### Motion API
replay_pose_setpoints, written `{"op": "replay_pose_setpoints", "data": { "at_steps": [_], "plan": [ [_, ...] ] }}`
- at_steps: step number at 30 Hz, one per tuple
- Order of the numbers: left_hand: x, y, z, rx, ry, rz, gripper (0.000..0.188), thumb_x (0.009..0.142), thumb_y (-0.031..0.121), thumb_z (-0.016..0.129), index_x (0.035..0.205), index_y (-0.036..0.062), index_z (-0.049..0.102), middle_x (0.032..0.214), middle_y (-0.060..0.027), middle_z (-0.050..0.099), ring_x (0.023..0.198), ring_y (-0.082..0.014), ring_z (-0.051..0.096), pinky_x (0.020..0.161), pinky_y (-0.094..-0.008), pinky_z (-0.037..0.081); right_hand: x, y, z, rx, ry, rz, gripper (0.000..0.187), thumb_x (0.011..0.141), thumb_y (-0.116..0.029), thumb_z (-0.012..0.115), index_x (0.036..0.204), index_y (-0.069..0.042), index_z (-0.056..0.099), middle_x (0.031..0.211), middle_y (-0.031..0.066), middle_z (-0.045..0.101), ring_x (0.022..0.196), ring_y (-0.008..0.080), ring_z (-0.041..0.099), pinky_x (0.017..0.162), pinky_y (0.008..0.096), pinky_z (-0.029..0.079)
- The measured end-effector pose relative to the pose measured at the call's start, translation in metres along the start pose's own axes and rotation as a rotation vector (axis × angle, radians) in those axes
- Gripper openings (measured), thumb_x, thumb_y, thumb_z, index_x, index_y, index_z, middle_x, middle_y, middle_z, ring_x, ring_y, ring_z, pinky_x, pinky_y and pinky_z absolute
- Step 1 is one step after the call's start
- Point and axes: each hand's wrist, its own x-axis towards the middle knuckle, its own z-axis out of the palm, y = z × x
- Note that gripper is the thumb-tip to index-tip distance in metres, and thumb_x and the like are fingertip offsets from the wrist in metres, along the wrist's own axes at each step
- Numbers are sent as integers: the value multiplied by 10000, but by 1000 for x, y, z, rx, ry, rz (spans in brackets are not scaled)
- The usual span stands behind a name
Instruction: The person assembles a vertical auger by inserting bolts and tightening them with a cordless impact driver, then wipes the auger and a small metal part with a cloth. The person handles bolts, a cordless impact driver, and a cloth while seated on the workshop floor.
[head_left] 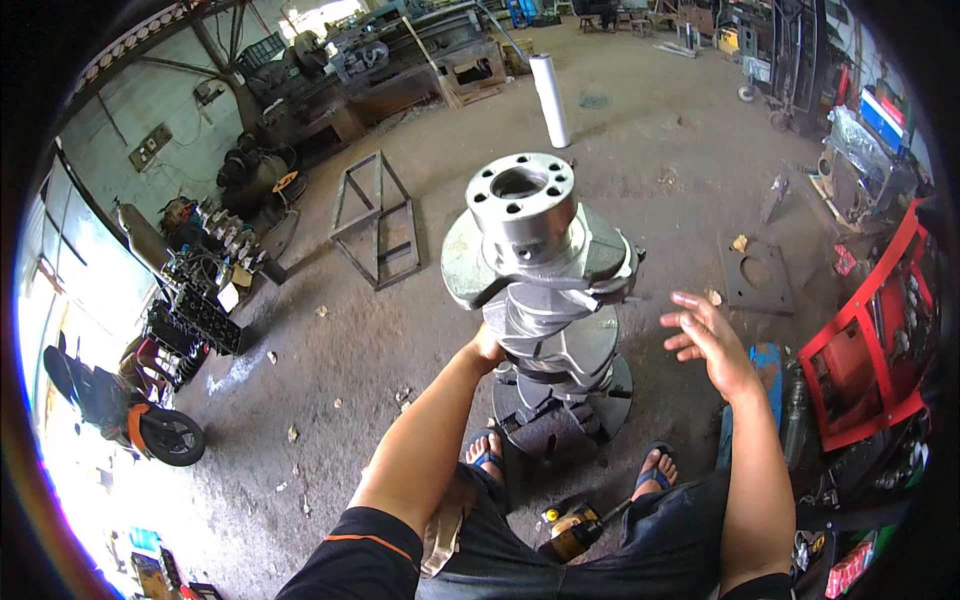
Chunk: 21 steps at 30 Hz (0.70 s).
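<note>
A steel crankshaft (540,235) stands on end in front of me, with a ring of bolt holes around the bore in its top flange. Its lower end sits in a dark round base (515,420) on the floor. My left hand (487,345) is against the left side of the shaft at mid-height, wrapped round it; its fingers are mostly hidden behind the metal. Off to the right of the crankshaft, my right hand (705,340) hangs in the air with fingers apart, holding nothing.
A yellow and black power tool (570,535) lies between my feet. Left are a metal frame (380,220), engine parts (195,310) and a motorbike (130,420). On the right are a red metal frame (870,330) and a flat plate (757,278). A white roll (550,100) stands beyond.
</note>
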Motion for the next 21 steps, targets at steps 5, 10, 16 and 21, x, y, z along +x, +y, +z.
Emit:
{"op": "replay_pose_setpoints", "data": {
  "at_steps": [5,10,16,21],
  "plan": [
    [2,3,8,797,147,383,323,887,276,620,1138,84,686,1143,-140,713,1056,-303,669,882,-437,524,-9,2,-13,-61,38,39,624,996,-485,552,1448,-71,433,1250,130,623,960,170,651,801,277,494],
    [-9,12,12,1259,214,221,358,909,283,648,1213,94,665,1243,-128,678,1153,-319,629,995,-397,491,-16,-2,-17,-52,73,15,606,993,-441,578,1449,-67,437,1234,115,636,963,169,649,808,282,493],
    [-25,36,-30,1339,220,134,293,922,237,642,1158,63,650,1072,-163,709,968,-330,682,799,-428,534,-14,6,-16,-115,86,44,920,797,-596,767,1413,22,475,1259,196,650,1127,281,647,924,387,536],
    [-44,84,-25,1361,-142,83,464,820,215,756,1242,60,643,1126,-201,707,971,-344,709,826,-449,546,-18,12,-25,-371,57,81,922,798,-623,732,1399,29,481,1297,261,619,1207,375,607,1033,423,474]
  ]
}}
